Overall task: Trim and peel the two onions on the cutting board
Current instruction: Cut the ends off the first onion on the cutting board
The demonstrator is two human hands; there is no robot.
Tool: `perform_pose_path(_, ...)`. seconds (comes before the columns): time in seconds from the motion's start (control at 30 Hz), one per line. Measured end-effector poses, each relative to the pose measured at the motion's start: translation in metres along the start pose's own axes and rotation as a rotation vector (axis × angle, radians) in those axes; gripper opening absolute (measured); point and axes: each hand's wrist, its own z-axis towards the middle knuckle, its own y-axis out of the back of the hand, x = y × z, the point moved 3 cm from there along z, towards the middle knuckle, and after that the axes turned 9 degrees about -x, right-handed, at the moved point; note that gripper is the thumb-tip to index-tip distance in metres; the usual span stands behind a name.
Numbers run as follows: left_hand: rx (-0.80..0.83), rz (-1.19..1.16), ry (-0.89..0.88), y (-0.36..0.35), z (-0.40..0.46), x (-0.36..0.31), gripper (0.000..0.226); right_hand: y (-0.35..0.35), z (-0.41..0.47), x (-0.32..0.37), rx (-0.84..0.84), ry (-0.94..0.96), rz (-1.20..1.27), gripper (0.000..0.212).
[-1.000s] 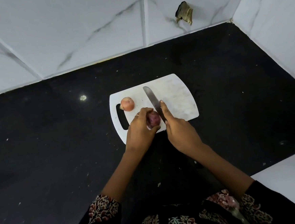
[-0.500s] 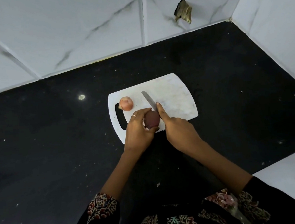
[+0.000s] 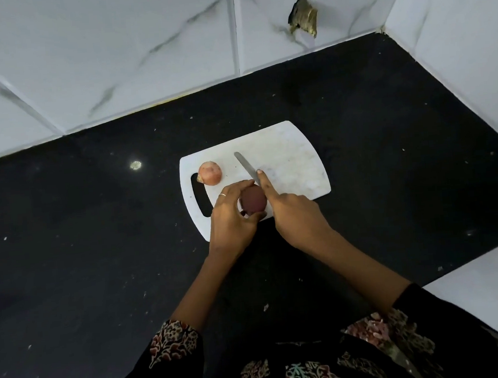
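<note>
On the black stone counter [image 3: 69, 262] lies a white plastic cutting board [image 3: 296, 161] with a handle slot at its left end. Beside that slot sits a pale orange onion [image 3: 209, 173], untouched. Further right, at the near edge, the left hand [image 3: 232, 220] curls its fingers and thumb around a dark red onion [image 3: 253, 200]. The right hand [image 3: 295, 212] grips a steel knife [image 3: 246, 168], forefinger stretched along the blade, which is just beside the red onion.
</note>
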Motion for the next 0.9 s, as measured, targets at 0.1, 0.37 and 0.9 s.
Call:
perform_pose_path(0.1, 0.005, 0.013, -0.015, 0.002, 0.001, 0.005, 0.056, 0.001, 0.01, 0.004, -0.012, 0.022, 0.004, 0.078)
perform_pose_path(0.37, -0.011, 0.008, -0.041, 0.0, 0.01, 0.008, 0.056, 0.001, 0.017, 0.005, -0.018, 0.008, 0.033, 0.077)
perform_pose_path(0.9, -0.062, -0.028, -0.045, -0.001, 0.014, 0.013, 0.053, -0.006, 0.006, 0.001, -0.057, 0.015, 0.006, 0.078)
